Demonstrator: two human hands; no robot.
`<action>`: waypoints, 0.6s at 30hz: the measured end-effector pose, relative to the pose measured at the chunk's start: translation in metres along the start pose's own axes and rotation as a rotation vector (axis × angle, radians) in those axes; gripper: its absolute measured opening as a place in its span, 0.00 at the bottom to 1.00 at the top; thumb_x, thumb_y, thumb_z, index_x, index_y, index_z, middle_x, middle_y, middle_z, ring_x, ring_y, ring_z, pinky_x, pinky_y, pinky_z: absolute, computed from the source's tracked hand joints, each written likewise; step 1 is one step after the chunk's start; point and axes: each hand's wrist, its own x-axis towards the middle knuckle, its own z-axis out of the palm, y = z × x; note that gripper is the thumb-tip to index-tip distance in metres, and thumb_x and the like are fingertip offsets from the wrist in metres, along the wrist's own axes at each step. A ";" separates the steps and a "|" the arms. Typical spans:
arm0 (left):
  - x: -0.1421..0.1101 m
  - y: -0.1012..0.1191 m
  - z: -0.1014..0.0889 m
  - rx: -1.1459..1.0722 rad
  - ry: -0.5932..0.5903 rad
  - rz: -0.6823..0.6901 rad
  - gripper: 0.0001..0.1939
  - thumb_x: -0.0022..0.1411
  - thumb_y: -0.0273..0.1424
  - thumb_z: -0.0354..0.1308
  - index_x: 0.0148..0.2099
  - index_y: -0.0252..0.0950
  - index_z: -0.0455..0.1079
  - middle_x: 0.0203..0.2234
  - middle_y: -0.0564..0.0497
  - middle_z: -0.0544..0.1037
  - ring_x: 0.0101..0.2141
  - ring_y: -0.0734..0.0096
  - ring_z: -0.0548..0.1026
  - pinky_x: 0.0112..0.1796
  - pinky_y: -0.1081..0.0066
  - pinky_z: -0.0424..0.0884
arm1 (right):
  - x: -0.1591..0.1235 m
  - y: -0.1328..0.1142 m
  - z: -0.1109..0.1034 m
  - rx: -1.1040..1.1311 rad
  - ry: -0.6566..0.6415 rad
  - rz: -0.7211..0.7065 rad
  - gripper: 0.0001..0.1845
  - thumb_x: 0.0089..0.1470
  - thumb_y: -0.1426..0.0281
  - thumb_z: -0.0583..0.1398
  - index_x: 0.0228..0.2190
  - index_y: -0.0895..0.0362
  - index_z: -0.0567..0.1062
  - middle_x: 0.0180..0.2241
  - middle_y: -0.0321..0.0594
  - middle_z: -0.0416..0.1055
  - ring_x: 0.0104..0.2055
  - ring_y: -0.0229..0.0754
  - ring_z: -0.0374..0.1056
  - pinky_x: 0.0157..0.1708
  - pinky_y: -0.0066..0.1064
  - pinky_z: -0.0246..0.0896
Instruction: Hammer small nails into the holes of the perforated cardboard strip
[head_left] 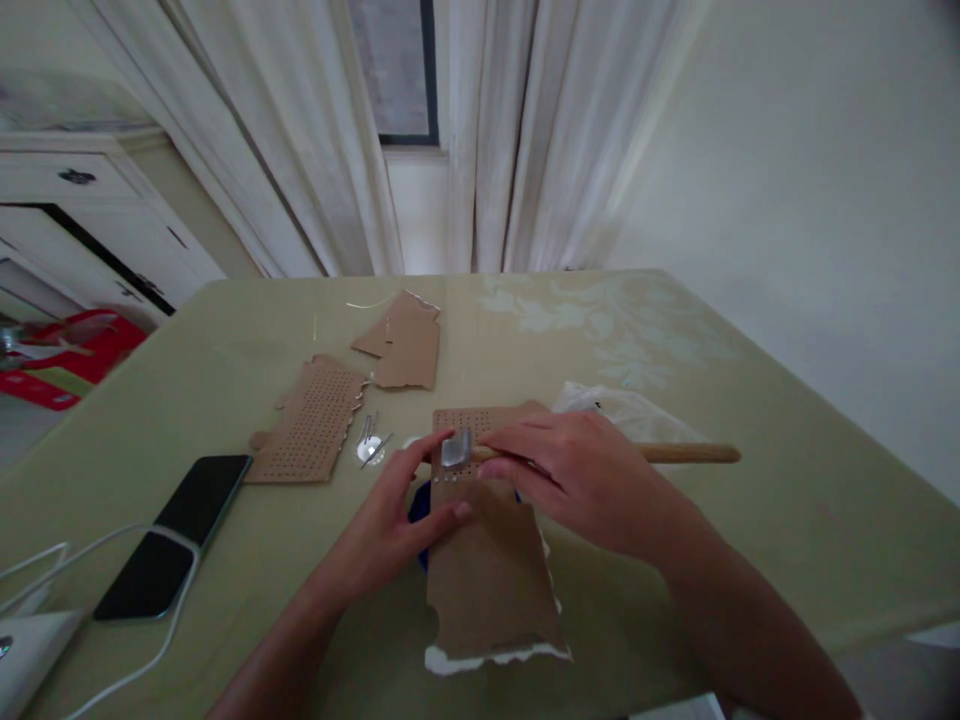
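Observation:
My right hand is closed round a hammer, gripping its wooden handle close to the metal head. The hammer head rests on or just above a brown cardboard piece with rows of small holes at its far end and a torn white near edge. At the left edge of this cardboard, my left hand holds it, thumb on top and index finger beside the hammer head. Part of a blue object shows under the cardboard. Whatever lies directly beneath the hammer head is hidden.
Left of the work lie a white disc with several metal pins, a perforated cardboard sheet and a black phone crossed by a white cable. Cardboard scraps lie farther back. A clear plastic bag sits behind my right hand.

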 end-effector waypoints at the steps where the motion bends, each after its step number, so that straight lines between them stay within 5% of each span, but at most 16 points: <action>1: 0.001 0.000 -0.003 0.004 0.017 0.016 0.35 0.71 0.47 0.67 0.75 0.52 0.64 0.69 0.45 0.75 0.66 0.50 0.74 0.61 0.56 0.73 | -0.003 0.002 -0.004 0.035 0.040 0.005 0.11 0.78 0.64 0.62 0.50 0.52 0.85 0.47 0.40 0.86 0.47 0.47 0.81 0.48 0.36 0.68; 5: 0.010 -0.009 -0.019 0.114 0.269 -0.043 0.24 0.78 0.49 0.54 0.66 0.43 0.74 0.51 0.44 0.84 0.46 0.57 0.82 0.44 0.62 0.77 | -0.008 0.010 -0.014 0.052 0.132 0.047 0.12 0.78 0.64 0.61 0.47 0.51 0.86 0.42 0.39 0.85 0.42 0.45 0.80 0.43 0.35 0.66; 8: 0.015 -0.024 -0.031 0.518 0.429 -0.101 0.18 0.74 0.45 0.57 0.53 0.39 0.79 0.43 0.43 0.83 0.42 0.52 0.80 0.45 0.57 0.75 | -0.007 0.013 -0.015 0.006 0.134 0.059 0.13 0.78 0.63 0.62 0.44 0.53 0.86 0.40 0.40 0.85 0.41 0.46 0.79 0.42 0.36 0.64; 11: 0.017 -0.039 -0.038 0.794 0.350 -0.171 0.15 0.74 0.40 0.56 0.51 0.37 0.79 0.45 0.41 0.84 0.48 0.45 0.80 0.51 0.52 0.73 | -0.006 0.012 -0.012 0.009 0.109 0.055 0.12 0.77 0.64 0.62 0.44 0.55 0.85 0.40 0.41 0.84 0.41 0.46 0.79 0.42 0.35 0.63; 18: 0.020 -0.052 -0.041 0.826 0.211 -0.330 0.14 0.75 0.36 0.52 0.45 0.37 0.77 0.42 0.40 0.84 0.46 0.46 0.81 0.50 0.54 0.74 | -0.006 0.012 -0.010 0.019 0.098 0.037 0.11 0.77 0.65 0.63 0.46 0.55 0.85 0.41 0.41 0.85 0.41 0.47 0.79 0.43 0.36 0.63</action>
